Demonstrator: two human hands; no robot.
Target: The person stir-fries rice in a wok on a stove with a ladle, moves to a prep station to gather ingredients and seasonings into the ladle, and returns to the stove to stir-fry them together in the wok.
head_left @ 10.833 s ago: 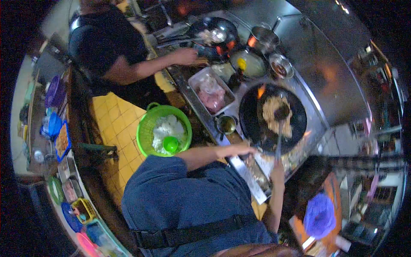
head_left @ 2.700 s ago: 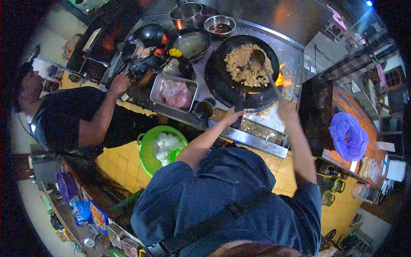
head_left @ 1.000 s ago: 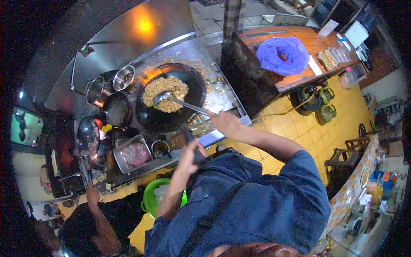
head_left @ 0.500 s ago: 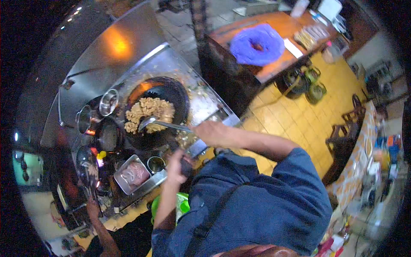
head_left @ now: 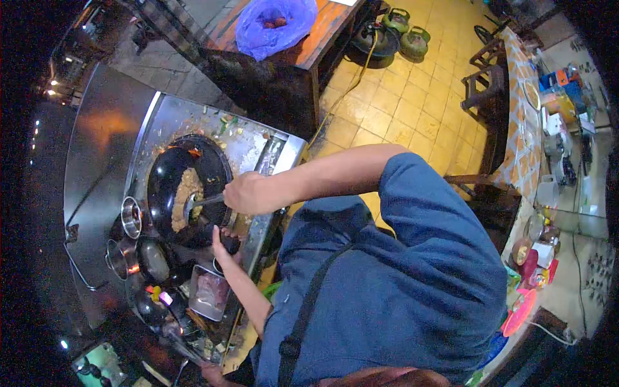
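Observation:
My right hand [head_left: 248, 193] is closed round the handle of a metal ladle [head_left: 205, 201]. The ladle's bowl rests in pale brown food [head_left: 186, 197] inside a black wok [head_left: 164, 180]. Near the wok's lower right, my left hand [head_left: 223, 242] grips the wok's dark handle, partly hidden by the fingers. The wok is tilted over the burner, with the food gathered in a narrow heap. Below my left hand sits a metal tray [head_left: 209, 293] with pinkish meat in a clear bag.
Two metal pots [head_left: 131, 218] and a pan [head_left: 153, 260] stand beside the wok. A co-worker's hand [head_left: 213, 373] is at the bottom. A purple bag [head_left: 276, 26] lies on the wooden table [head_left: 309, 42]; green gas cylinders [head_left: 414, 42] stand on the floor.
The view has swung round, shifting the stove left and lower in the frame. The wok has tipped, and its food has changed from a broad heap to a narrow one. Both hands keep their grips.

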